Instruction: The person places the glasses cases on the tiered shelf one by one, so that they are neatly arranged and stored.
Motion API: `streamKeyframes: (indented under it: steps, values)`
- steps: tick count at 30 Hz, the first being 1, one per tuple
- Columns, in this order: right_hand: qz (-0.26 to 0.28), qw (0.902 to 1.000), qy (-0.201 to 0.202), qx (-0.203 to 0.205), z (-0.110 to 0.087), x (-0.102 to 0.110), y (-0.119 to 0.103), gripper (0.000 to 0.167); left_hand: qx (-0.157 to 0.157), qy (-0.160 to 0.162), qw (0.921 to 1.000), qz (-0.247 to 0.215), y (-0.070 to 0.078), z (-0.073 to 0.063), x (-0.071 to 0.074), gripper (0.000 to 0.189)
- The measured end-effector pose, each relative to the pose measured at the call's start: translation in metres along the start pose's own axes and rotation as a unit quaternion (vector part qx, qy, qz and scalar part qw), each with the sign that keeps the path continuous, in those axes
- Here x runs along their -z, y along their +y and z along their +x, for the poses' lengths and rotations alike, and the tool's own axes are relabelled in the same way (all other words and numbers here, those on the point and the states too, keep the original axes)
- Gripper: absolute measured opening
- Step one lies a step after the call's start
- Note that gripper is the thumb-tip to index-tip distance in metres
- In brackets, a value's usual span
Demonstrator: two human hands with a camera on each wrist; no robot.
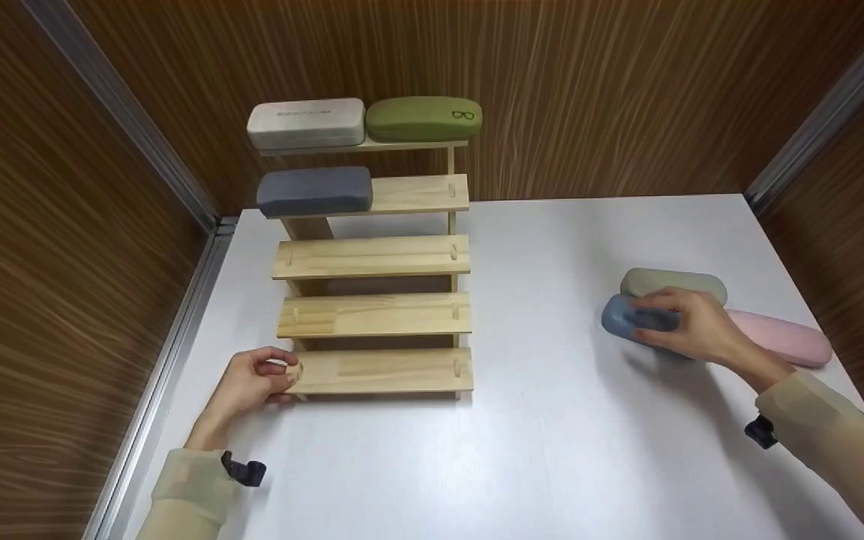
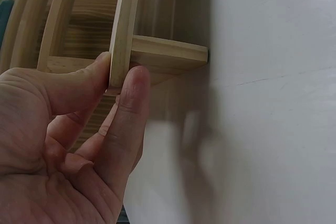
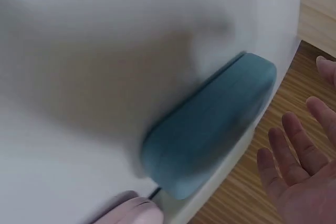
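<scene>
My left hand [image 1: 250, 381] pinches the left end of the lowest board of a stepped wooden shelf rack [image 1: 387, 373]. In the left wrist view, thumb and fingertips grip the edge of that board [image 2: 123, 30]. Over on the right, my right hand [image 1: 693, 326] hovers above a blue glasses case [image 1: 617, 318], thumb and fingers spread apart. The right wrist view has the case [image 3: 210, 124] lying on the table, the fingers standing clear of it. Right behind it is a pale green glasses case [image 1: 676, 283], and a pink glasses case [image 1: 783, 337] lies at its right.
The rack's top board carries a white glasses case [image 1: 306, 124] and a green glasses case [image 1: 423, 118]. A dark grey-blue case [image 1: 315, 190] sits on the left of the second board. Wood-grain panels [image 1: 589, 97] enclose the white table [image 1: 537, 465] at the back and sides.
</scene>
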State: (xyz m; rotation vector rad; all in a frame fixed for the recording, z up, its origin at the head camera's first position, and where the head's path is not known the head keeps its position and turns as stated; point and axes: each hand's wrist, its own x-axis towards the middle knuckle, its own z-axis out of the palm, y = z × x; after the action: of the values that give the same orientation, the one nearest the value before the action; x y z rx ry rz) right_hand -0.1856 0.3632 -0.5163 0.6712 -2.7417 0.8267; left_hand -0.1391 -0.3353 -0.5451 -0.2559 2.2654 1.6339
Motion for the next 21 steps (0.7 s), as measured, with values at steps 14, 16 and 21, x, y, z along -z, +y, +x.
streamKeyframes:
  steps: [14,16,21]
  values:
    - [-0.032,0.9969,0.000,-0.072,-0.023,0.006,0.036,0.056,-0.003,-0.004,1.0000,-0.008,0.001,-0.001,-0.001,0.036]
    - [-0.030,0.9966,0.001,-0.077,-0.026,0.005,0.039,0.055,-0.003,-0.005,0.9999,-0.008,0.001,0.000,0.000,0.035]
    - [-0.020,0.9963,-0.001,-0.084,-0.030,0.003,0.046,0.052,0.001,-0.004,0.9999,-0.010,0.001,0.000,0.000,0.035]
